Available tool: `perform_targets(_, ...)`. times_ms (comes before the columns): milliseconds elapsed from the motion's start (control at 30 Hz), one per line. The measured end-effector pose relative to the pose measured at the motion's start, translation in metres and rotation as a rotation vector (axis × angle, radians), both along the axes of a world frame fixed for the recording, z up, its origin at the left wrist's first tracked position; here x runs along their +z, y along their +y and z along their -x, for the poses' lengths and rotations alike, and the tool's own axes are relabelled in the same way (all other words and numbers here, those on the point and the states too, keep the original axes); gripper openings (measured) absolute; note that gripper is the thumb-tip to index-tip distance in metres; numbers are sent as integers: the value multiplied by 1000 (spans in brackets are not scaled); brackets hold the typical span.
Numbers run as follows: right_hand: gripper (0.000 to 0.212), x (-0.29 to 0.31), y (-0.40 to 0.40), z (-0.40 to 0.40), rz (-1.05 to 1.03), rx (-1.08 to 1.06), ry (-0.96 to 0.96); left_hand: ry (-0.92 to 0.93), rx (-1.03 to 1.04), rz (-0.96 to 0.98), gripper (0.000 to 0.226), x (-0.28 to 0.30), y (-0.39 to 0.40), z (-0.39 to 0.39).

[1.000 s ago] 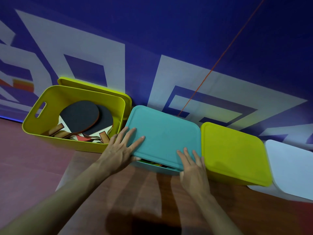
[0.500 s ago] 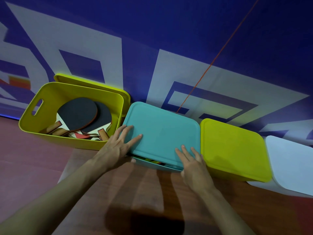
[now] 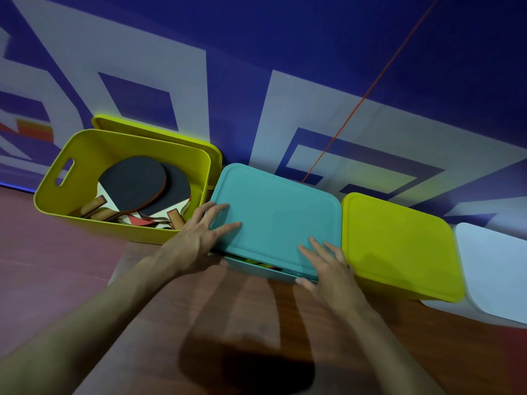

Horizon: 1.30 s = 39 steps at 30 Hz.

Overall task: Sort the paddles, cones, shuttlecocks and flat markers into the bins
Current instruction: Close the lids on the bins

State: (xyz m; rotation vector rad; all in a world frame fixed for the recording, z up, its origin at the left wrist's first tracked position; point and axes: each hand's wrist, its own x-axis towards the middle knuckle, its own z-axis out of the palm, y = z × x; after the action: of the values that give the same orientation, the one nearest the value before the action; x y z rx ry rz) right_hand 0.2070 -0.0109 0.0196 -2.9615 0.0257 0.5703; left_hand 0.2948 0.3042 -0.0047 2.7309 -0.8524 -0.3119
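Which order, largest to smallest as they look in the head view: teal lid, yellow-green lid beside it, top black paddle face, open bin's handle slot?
Largest: teal lid and yellow-green lid, which look alike, so they are not ranked.
Next: top black paddle face.
Smallest: handle slot.

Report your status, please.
Left hand flat on teal lid; right hand pinches its front edge. Lid ajar on teal bin. Nothing in the way.

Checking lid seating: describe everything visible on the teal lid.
The teal lid is a rounded rectangle of smooth matte plastic, by its look, with a shallow groove inside its rim. It lies tilted on the teal bin, near edge raised, leaving a gap. The left hand rests flat fingers on its left edge; the right hand pinches its near right corner.
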Motion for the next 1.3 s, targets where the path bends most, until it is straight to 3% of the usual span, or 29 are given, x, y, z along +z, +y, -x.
perform_targets(167,75,-6,-10,-1,13,137,5,162,54,-37,83,7,-7,0)
perform_targets(333,65,-10,-13,3,5,162,-15,186,53,-80,76,21,-9,-3)
perform_targets(733,61,-27,-11,28,108,183,-94,136,-28,14,67,2,9,5)
perform_targets(1000,49,-26,-19,23,70,189,-151,110,-27,106,57,-3,15,2)
perform_targets(1300,54,-29,-16,39,29,192,-174,80,-56,86,61,-16,23,8)
